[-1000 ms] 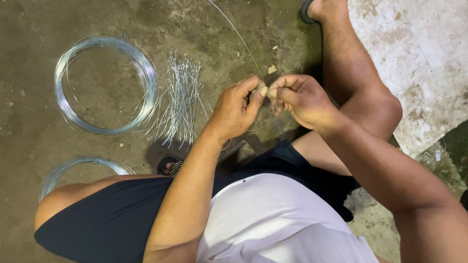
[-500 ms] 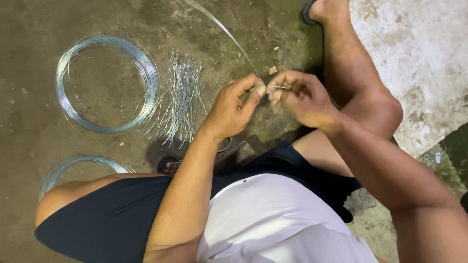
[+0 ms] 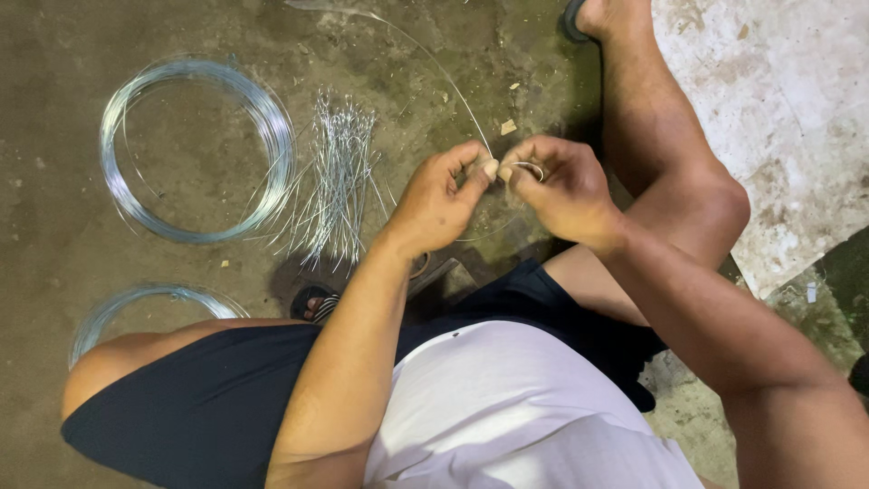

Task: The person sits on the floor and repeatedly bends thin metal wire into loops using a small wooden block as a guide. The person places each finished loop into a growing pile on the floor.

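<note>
Thin silvery wire (image 3: pixel 433 65), one end bent into a small loop at pinching fingertips, the rest arcing over the floor

On the concrete floor (image 3: pixel 54 235) before me: two silvery wire coils (image 3: pixel 195 149), a bundle of cut wire pieces (image 3: pixel 337 186), my black sandal (image 3: pixel 312 303).

Probably a rough workshop floor: bare stained concrete (image 3: pixel 208 299), wire coils (image 3: pixel 195 149) and cut wire pieces (image 3: pixel 337 186).

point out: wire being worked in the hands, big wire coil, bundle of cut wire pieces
wire (image 3: pixel 453 83), head view, on the bare arc rising from the hands
wire coil (image 3: pixel 272 122), head view, on its right rim
cut wire bundle (image 3: pixel 335 186), head view, on its middle
</note>
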